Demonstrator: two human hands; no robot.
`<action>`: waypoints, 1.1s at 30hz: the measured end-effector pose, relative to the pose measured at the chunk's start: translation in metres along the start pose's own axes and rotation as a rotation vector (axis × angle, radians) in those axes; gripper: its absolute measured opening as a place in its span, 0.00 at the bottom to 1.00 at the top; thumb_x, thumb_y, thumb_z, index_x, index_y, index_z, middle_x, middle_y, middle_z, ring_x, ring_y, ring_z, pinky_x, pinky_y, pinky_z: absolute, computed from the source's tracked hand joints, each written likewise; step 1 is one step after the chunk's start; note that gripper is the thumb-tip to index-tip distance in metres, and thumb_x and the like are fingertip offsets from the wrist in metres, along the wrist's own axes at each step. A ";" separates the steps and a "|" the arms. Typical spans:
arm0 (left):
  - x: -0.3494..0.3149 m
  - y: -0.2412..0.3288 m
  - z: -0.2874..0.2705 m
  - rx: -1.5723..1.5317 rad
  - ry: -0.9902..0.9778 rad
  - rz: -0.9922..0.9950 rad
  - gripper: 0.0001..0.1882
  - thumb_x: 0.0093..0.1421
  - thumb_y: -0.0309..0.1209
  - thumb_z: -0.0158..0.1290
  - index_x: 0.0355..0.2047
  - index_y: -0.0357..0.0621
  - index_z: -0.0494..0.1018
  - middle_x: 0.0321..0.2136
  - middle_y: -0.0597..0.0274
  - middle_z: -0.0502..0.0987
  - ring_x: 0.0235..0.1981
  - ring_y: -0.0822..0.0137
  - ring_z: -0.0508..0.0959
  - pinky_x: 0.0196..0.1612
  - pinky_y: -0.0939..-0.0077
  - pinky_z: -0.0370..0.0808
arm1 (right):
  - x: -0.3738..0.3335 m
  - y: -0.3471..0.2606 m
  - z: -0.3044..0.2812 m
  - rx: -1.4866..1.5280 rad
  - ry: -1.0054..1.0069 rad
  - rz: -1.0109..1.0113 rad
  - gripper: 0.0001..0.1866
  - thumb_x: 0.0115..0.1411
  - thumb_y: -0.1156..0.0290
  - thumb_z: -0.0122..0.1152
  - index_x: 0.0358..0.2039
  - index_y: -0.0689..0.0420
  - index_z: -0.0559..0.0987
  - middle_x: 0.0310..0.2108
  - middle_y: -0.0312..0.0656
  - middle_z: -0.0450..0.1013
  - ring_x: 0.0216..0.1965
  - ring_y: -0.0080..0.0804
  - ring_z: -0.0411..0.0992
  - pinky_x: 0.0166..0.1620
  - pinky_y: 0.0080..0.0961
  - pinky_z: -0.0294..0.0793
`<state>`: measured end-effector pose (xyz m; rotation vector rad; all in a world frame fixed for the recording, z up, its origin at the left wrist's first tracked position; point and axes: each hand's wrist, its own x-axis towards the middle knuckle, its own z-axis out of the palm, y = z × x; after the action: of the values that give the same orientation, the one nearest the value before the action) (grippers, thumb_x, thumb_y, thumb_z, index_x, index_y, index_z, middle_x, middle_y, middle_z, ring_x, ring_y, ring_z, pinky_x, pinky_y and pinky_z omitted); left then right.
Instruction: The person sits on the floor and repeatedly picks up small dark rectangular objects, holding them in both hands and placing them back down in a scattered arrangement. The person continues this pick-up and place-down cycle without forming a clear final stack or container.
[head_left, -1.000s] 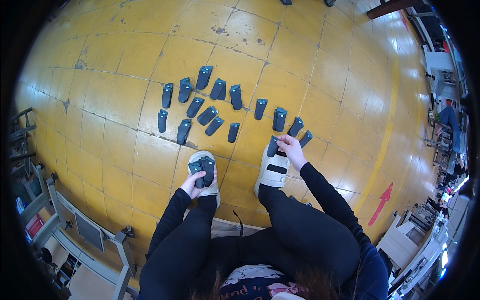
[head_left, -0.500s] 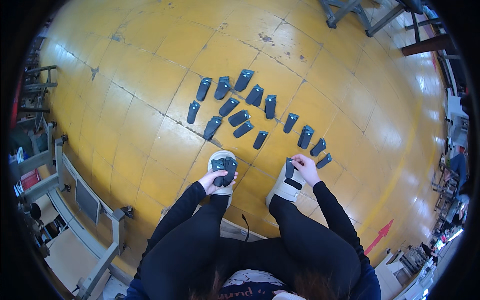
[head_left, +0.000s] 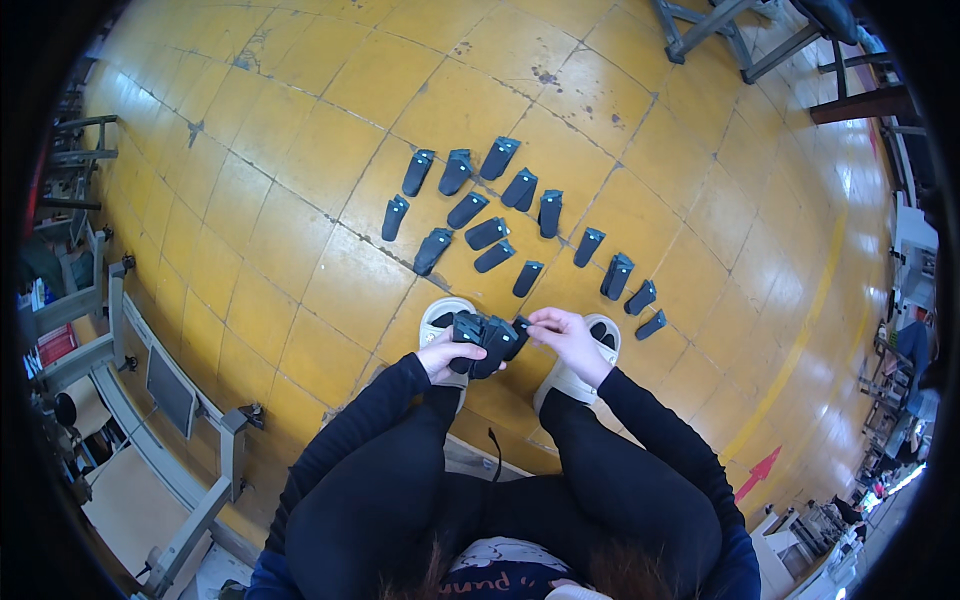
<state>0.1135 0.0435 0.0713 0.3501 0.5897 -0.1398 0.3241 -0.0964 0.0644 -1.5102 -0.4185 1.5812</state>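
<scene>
the left grip (head_left: 440, 357) is closed around a bunch of dark pieces (head_left: 487, 340), its thumb laid across their front, above the left shoe (head_left: 447, 309) as seen from the head. the right grip (head_left: 568, 338) is drawn in to a narrow pinch, thumb and fingertips nearly meeting, on the upper end of a single dark piece (head_left: 517, 342) at the right edge of the bunch — whether the left fingers also touch that piece, i cannot tell. the bunch fans a little: the teal ends with their small pale labels point away from the person, the rounded dark ends back toward the lap. the single piece has its long axis close to that line, its upper end leaning slightly right. ahead of the shoes, more pieces (head_left: 486, 233) lie spread on the yellow tiled floor (head_left: 330, 280), most with the teal end up and to the right, a few closer to straight ahead, and some doubled or overlapping. how many are in the bunch is hard to make out, since they overlap and most of the left fingers are hidden behind them. the right shoe (head_left: 570, 387) is partly covered by the right grip, and the grey metal frame (head_left: 230, 450) at the left runs into the dark rim, cut off there.
</scene>
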 end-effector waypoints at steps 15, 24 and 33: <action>-0.001 0.006 0.011 0.049 0.096 0.085 0.24 0.55 0.24 0.56 0.53 0.35 0.66 0.45 0.52 0.76 0.46 0.58 0.78 0.52 0.68 0.73 | -0.008 -0.033 0.021 -0.220 0.100 -0.090 0.07 0.61 0.75 0.57 0.39 0.63 0.77 0.33 0.35 0.76 0.37 0.18 0.72 0.41 0.16 0.70; 0.000 0.005 0.008 -0.039 0.125 0.157 0.27 0.53 0.20 0.53 0.54 0.37 0.62 0.47 0.47 0.72 0.48 0.56 0.76 0.52 0.63 0.75 | -0.008 -0.043 0.029 -0.129 0.057 -0.179 0.08 0.61 0.73 0.57 0.40 0.62 0.77 0.32 0.34 0.75 0.33 0.18 0.70 0.37 0.17 0.69; -0.010 0.009 0.000 -0.038 0.048 0.155 0.32 0.51 0.26 0.56 0.57 0.36 0.60 0.49 0.46 0.71 0.50 0.57 0.74 0.53 0.61 0.73 | 0.031 -0.065 0.023 -0.183 -0.167 0.045 0.10 0.58 0.73 0.60 0.40 0.61 0.76 0.25 0.33 0.73 0.28 0.17 0.70 0.35 0.16 0.69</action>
<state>0.1071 0.0525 0.0792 0.3619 0.6096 0.0290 0.3303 -0.0291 0.0991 -1.5379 -0.6422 1.7506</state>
